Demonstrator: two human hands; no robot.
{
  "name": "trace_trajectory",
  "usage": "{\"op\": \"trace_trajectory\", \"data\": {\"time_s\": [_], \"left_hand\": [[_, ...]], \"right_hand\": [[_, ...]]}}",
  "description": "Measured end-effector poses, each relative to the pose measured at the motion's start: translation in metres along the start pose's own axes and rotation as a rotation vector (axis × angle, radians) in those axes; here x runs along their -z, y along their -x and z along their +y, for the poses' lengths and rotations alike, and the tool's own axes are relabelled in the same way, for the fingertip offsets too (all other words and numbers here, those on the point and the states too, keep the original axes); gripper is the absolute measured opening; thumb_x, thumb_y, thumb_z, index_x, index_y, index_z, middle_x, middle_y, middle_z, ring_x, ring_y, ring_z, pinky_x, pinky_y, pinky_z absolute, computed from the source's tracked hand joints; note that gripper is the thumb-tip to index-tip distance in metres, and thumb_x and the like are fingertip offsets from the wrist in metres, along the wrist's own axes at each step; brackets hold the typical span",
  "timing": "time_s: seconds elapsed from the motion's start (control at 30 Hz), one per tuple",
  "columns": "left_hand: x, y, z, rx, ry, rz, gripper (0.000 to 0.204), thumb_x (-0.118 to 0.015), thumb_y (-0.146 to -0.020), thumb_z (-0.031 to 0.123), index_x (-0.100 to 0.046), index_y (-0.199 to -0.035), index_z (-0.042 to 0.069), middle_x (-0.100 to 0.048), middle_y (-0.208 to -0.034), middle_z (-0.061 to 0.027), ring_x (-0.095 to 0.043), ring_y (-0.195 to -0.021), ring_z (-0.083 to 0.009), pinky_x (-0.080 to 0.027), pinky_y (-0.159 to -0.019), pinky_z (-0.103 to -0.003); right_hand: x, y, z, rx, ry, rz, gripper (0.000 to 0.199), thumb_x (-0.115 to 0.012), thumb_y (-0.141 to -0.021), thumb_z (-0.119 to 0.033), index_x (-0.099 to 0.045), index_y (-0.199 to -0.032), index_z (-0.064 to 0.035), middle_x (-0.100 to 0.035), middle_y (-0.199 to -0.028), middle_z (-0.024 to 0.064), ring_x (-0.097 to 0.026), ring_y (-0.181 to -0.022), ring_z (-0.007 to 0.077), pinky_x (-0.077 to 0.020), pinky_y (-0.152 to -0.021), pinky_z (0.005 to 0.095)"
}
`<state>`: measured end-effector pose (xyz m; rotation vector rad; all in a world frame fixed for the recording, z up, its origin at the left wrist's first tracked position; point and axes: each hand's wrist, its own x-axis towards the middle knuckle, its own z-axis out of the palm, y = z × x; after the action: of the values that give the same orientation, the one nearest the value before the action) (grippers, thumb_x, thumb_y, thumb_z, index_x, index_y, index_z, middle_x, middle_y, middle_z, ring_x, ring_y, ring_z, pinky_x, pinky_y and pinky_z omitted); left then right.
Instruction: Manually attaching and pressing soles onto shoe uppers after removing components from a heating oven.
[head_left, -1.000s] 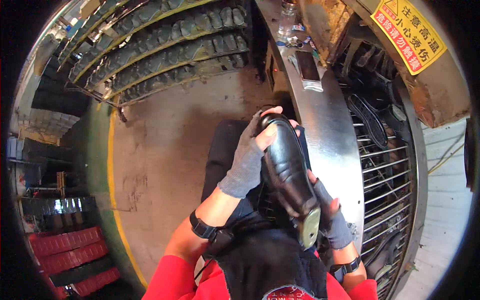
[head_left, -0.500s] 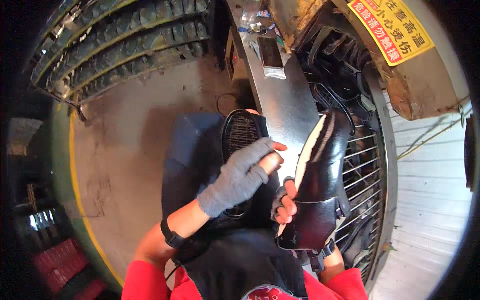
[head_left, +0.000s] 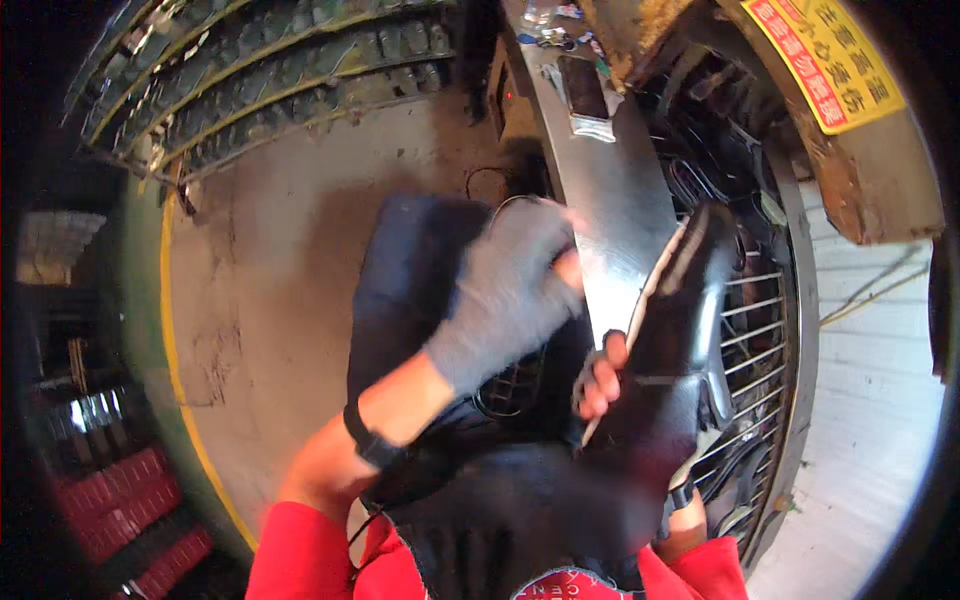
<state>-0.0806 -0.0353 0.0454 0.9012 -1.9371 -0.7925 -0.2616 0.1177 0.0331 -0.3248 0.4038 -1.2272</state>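
On the right, my right hand point(head_left: 602, 380) grips a glossy black leather shoe upper point(head_left: 668, 345), held toe up with a pale edge along its left side. Fingertips curl round that edge; the rest of the hand is behind the upper. My left hand point(head_left: 510, 290), in a grey glove with bare fingertips, is over my lap and smeared by motion. Beneath it lies a black shoe sole point(head_left: 510, 390) with a lattice inner face. The glove covers most of this sole, and whether the fingers touch it cannot be made out.
A metal ledge point(head_left: 625, 190) runs ahead, carrying a phone point(head_left: 583, 88) and small items. Right of it is a barred rack point(head_left: 755, 345) with dark shoe parts. A machine housing point(head_left: 870, 190) with a yellow warning label overhangs the right. Loaded shelves point(head_left: 270, 85) stand far left.
My left hand has moved up over the sole, covering more of it, and is now blurred. The right hand keeps its hold on the shoe upper. The whole view has shifted slightly.
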Motion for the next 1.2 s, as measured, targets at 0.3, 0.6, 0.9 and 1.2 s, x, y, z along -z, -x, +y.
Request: {"op": "trace_trajectory", "data": {"time_s": [0.3,0.6,0.9,1.2], "left_hand": [[0.022,0.001,-0.100,0.542,0.215,-0.105,0.041,-0.071,-0.095,0.035,-0.069,-0.118,0.000,-0.071,-0.106,-0.0137,-0.071,-0.099,-0.0250,-0.057,-0.091,-0.039],[0.040,-0.003,-0.072,0.544,1.428,-0.245,0.075,-0.040,-0.110,0.062,-0.052,-0.150,-0.001,-0.070,-0.133,-0.0160,-0.070,-0.115,-0.0226,-0.058,-0.103,-0.038],[0.062,-0.020,-0.037,0.444,1.403,-0.155,0.071,-0.034,-0.113,0.057,-0.037,-0.163,0.006,-0.065,-0.140,-0.0238,-0.068,-0.123,-0.0302,-0.055,-0.109,-0.045],[0.068,-0.018,-0.018,0.427,1.259,-0.248,0.073,-0.029,-0.114,0.057,-0.036,-0.164,0.004,-0.058,-0.150,-0.0243,-0.062,-0.132,-0.0266,-0.050,-0.114,-0.041]], "right_hand": [[0.010,-0.025,-0.051,0.075,0.314,0.499,0.080,-0.067,-0.096,-0.064,-0.054,-0.145,-0.0013,-0.070,-0.122,0.0166,-0.073,-0.099,0.0270,-0.0633,-0.088,0.0411],[0.052,0.013,-0.055,0.091,0.272,0.602,0.073,-0.066,-0.097,-0.062,-0.052,-0.145,-0.0079,-0.067,-0.125,0.0176,-0.073,-0.098,0.0297,-0.0660,-0.080,0.0405],[-0.013,-0.018,-0.008,-0.149,0.092,0.348,0.101,-0.055,-0.092,-0.083,-0.048,-0.146,0.0016,-0.068,-0.122,0.0226,-0.072,-0.099,0.0368,-0.0612,-0.090,0.0477],[-0.010,-0.038,0.053,-0.083,0.235,0.348,0.085,-0.056,-0.100,-0.070,-0.055,-0.142,0.0037,-0.070,-0.129,0.0163,-0.073,-0.109,0.0255,-0.0622,-0.097,0.0388]]}}
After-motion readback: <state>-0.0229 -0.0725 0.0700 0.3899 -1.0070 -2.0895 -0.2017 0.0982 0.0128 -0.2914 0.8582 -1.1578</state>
